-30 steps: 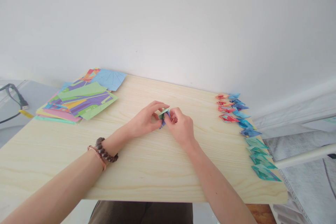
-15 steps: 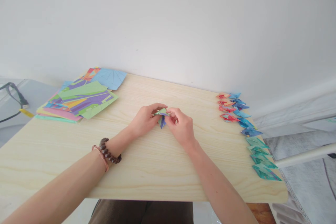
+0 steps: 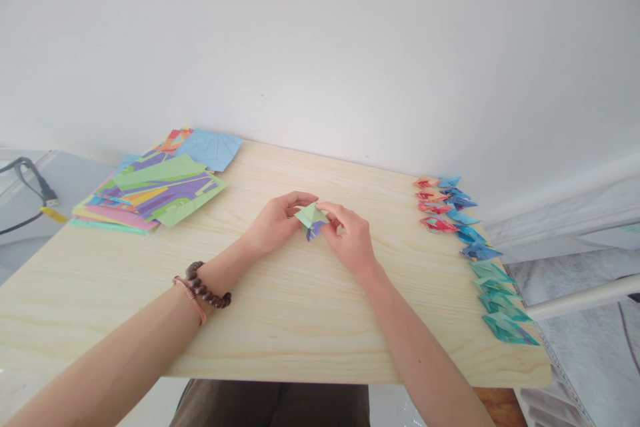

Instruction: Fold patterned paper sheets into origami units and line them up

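A small folded paper piece (image 3: 311, 217), light green on top with purple and blue below, sits between my two hands at the middle of the wooden table (image 3: 280, 307). My left hand (image 3: 274, 223) pinches its left side, fingers curled round it. My right hand (image 3: 351, 240) pinches its right side with thumb and forefinger. A bead bracelet (image 3: 203, 287) circles my left wrist. Both forearms reach in from the near edge.
A stack of coloured paper sheets (image 3: 155, 187) lies at the table's far left. Along the right edge runs a row of several folded paper pieces (image 3: 470, 247) in red, blue and teal. A black cable (image 3: 30, 187) lies off the table to the left.
The paper piece has opened out so a wider green triangular face shows on top. Both hands kept their grip and shifted only slightly.
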### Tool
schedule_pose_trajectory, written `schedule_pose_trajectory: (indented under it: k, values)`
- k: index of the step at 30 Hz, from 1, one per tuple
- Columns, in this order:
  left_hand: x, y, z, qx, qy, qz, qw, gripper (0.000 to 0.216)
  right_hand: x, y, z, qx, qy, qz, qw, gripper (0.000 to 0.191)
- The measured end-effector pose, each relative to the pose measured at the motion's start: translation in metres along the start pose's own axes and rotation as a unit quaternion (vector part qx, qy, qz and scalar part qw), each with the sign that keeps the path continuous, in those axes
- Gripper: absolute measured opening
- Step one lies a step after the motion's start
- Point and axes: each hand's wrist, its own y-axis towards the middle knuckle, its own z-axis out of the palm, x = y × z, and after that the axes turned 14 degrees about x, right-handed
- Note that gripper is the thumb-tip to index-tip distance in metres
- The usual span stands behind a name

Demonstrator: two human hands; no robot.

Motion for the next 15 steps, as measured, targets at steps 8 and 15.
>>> schedule_pose_trajectory:
  k: [8, 15]
  values:
    - [-0.013, -0.006, -0.01, 0.149, -0.229, -0.05, 0.961, 0.039, -0.007, 0.0, -0.003, -0.059, -0.081, -0.043, 0.994, 0.032]
    - [-0.01, -0.005, -0.008, 0.156, -0.253, -0.054, 0.953, 0.039, -0.01, 0.001, -0.007, -0.029, -0.104, -0.091, 0.99, 0.033]
